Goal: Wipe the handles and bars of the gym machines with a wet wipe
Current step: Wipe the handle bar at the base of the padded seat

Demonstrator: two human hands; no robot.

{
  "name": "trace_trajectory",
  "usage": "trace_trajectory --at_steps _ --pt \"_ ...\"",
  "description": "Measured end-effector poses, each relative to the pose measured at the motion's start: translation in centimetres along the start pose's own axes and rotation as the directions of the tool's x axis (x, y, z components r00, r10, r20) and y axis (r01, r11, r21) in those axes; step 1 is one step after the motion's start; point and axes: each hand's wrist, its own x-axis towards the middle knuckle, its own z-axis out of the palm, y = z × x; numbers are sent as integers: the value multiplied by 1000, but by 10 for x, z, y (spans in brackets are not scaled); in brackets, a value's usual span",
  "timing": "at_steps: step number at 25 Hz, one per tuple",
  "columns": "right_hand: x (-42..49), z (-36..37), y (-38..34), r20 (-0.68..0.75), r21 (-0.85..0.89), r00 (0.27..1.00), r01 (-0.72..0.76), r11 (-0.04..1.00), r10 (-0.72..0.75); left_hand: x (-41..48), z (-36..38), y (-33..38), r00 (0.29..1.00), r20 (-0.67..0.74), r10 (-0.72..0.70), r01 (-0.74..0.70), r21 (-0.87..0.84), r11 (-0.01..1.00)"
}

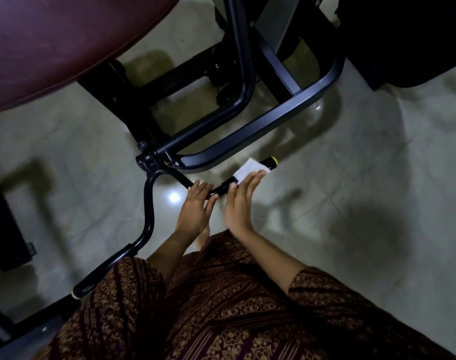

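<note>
The white wet wipe point(251, 168) lies draped over the black handle point(269, 161) near its yellow-ringed end, above the pale tiled floor point(377, 178). The right hand point(241, 201) is released, its straight fingers pressing the wipe against the handle. The left hand point(198, 203) is also released and rests flat on the bent bar point(150, 203) just beside it. A black frame point(247, 133) and a maroon pad point(66, 48) stand beyond.
</note>
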Motion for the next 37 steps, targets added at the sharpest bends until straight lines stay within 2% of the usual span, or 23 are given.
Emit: trace_trajectory --at_steps 2,5,10,13,15,16,18,20,21,23,25,27,28,29,32,34,35,37 --pt "36 -12 -5 -157 69 973 -161 985 170 0 0 0 1000 1 3 -3 -2 1000" --pt "64 -31 0 -255 94 916 -296 951 310 -1 1 -1 1000 -5 -2 2 -23 1000" --pt "32 -19 7 -210 284 854 -413 865 476 -1 1 0 1000 -15 -9 9 -38 999" --pt "10 -2 12 -95 291 882 -419 860 462 -1 -1 0 1000 4 -8 8 -37 999" --pt "-6 -10 6 -2 168 951 -304 938 308 -1 -2 -1 1000 17 0 0 -46 999" --pt "-12 -17 3 30 79 983 -185 979 183 -1 -3 -1 1000 23 5 -4 -51 999" --pt "-13 -35 0 27 -97 998 50 994 -48 -1 -4 -1 1000 25 11 -10 -47 999" --pt "-4 -46 6 -10 -238 956 284 929 -294 0 -4 -3 999 30 9 -7 -41 999" --pt "1 -48 13 37 -306 923 375 875 -383 0 -4 -3 999 35 8 -7 -44 999" --pt "9 -44 23 221 -425 831 553 716 -510 0 -3 -4 999 35 12 -10 -49 999" --pt "10 -37 31 418 -472 727 686 554 -545 0 -3 -5 999 36 16 -14 -54 998" --pt "17 -37 30 473 -454 654 756 472 -591 1 -4 -5 999 47 27 -24 -55 998" --pt "22 -40 28 451 -462 641 763 452 -620 1 -4 -6 998 47 31 -29 -49 998" --pt "31 -43 29 399 -483 652 747 456 -645 2 -4 -7 998 46 32 -30 -42 999" --pt "45 -57 24 186 -490 810 567 662 -555 1 -4 -9 998 47 34 -32 -42 999" --pt "43 -49 23 238 -501 847 526 687 -475 1 -3 -8 999 38 29 -27 -43 999" --pt "38 -41 20 322 -520 835 550 653 -446 1 -3 -8 999 38 26 -24 -45 999" --pt "30 -24 16 501 -479 709 705 523 -497 1 -3 -8 999 44 29 -27 -56 998"
